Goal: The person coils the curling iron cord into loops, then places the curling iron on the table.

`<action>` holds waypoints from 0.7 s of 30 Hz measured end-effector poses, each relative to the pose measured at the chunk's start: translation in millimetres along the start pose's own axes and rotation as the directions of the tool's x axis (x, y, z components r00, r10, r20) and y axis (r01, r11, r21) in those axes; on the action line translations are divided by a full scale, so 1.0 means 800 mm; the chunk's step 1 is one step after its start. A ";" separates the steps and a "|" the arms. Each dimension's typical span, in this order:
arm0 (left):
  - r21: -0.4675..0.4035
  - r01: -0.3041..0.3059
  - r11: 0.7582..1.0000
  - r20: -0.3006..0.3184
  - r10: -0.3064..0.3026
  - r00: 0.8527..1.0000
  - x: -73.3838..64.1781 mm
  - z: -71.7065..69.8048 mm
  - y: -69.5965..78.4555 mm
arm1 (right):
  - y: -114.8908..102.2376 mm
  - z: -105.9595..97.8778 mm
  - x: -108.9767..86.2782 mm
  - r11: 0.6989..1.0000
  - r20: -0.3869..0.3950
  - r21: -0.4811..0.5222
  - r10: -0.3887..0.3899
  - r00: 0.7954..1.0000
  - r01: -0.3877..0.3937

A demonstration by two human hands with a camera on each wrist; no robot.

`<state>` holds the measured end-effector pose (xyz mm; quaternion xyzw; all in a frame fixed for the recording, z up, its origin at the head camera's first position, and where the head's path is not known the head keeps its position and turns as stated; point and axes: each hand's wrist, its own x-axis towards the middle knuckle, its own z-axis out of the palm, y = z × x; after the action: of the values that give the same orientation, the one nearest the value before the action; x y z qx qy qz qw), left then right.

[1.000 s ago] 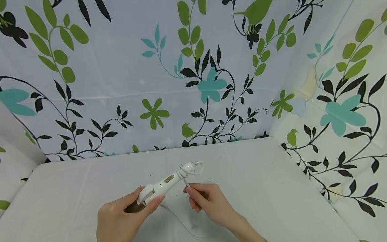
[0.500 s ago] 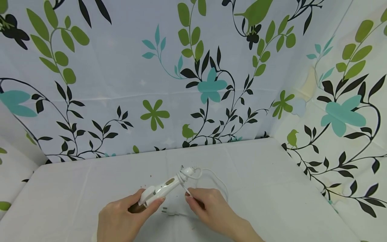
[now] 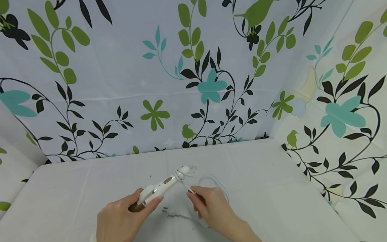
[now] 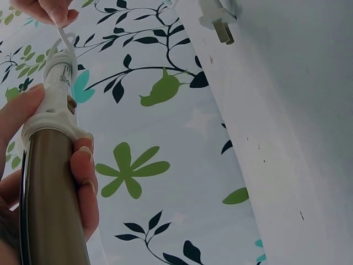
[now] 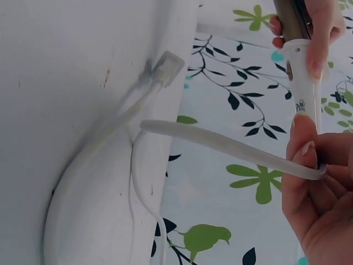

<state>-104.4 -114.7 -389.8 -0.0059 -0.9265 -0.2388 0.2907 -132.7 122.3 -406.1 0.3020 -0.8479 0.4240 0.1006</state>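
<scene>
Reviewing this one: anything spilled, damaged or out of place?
Only dark marks on the white table, odd against its plain surface; whether stains or debris, I cannot tell. The curling iron and its cord show no visible damage.

Left fingers grip a curling iron; right fingers pinch its cord (white, looped).

your curling iron handle: plain glossy white
its oval button: tan-gold
its barrel: metallic bronze-brown
your cord: solid white
your plug: white, with brassy grey prongs
your tabletop: white, dotted with reddish-brown specks
curtain facing you: pale bluish white, printed with green leaves, teal flowers and black sprigs
curtain at your right: same print on a whiter ground
</scene>
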 end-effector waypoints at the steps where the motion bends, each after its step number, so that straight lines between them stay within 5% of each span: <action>1: 0.000 -0.002 1.000 -0.008 0.002 1.000 0.000 0.000 0.000 | 0.000 0.000 0.000 0.999 -0.004 0.026 0.021 1.000 -0.021; 8: -0.002 0.014 1.000 -0.057 -0.014 0.998 0.002 -0.001 -0.006 | -0.002 0.002 0.001 0.979 0.015 0.148 0.138 0.990 -0.139; 15: 0.017 0.073 0.997 -0.090 -0.071 0.993 0.007 -0.008 -0.016 | -0.006 0.001 0.000 0.929 0.131 0.268 0.226 0.965 -0.254; 21: 0.040 0.066 0.997 -0.066 -0.063 0.996 0.008 -0.008 -0.018 | -0.007 -0.001 -0.002 0.949 0.143 0.244 0.166 0.976 -0.197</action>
<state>-108.5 -131.2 -388.0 0.0380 -0.9212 -0.2283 0.3127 -127.8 121.2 -402.6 0.2581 -0.8145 0.5187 -0.0303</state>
